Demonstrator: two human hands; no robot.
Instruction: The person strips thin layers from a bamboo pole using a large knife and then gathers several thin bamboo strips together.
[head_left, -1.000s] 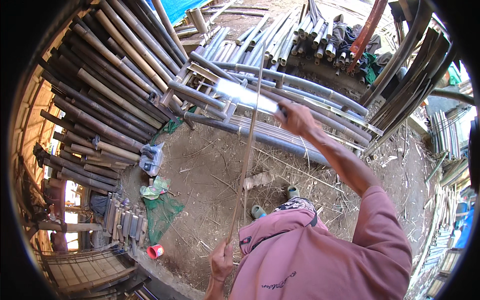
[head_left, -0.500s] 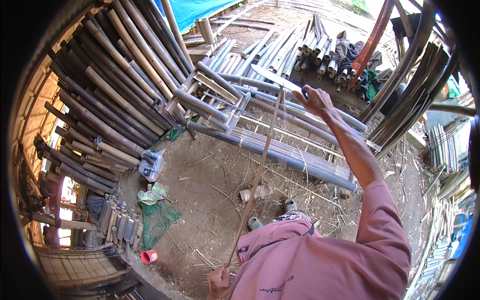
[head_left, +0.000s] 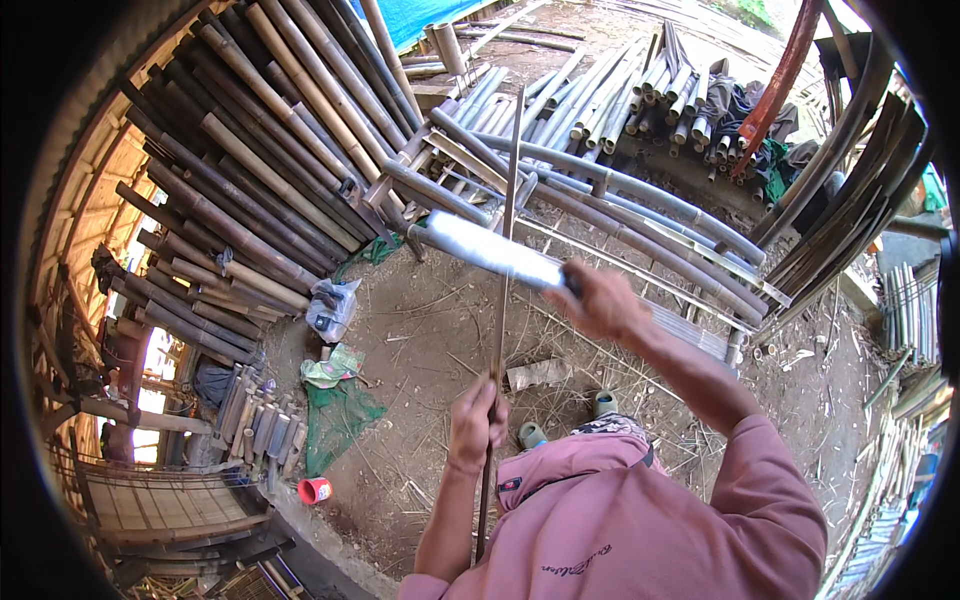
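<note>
My left hand (head_left: 475, 425) is wrapped round a long, thin bamboo strip (head_left: 512, 175), which stands nearly upright in the picture, its lower end running past my shirt. In my right hand (head_left: 607, 305) is a machete with a dark handle (head_left: 572, 280). Its broad, bright blade (head_left: 478, 245) points left and lies across the strip, well beyond my left hand. Motion and glare smear the blade, so whether its edge touches the strip I cannot tell.
A bamboo bench frame (head_left: 640, 250) stands ahead. Bamboo poles (head_left: 250, 180) lean at the left, and more poles (head_left: 600, 100) lie stacked at the back. A red cup (head_left: 314, 490), green netting (head_left: 340, 425) and a plastic bag (head_left: 332, 308) lie at lower left. Shavings litter the ground.
My left hand has moved up and forward from the lower edge, gripping the strip higher. The machete has come down and nearer from the strip's far end. The strip now stands more upright.
</note>
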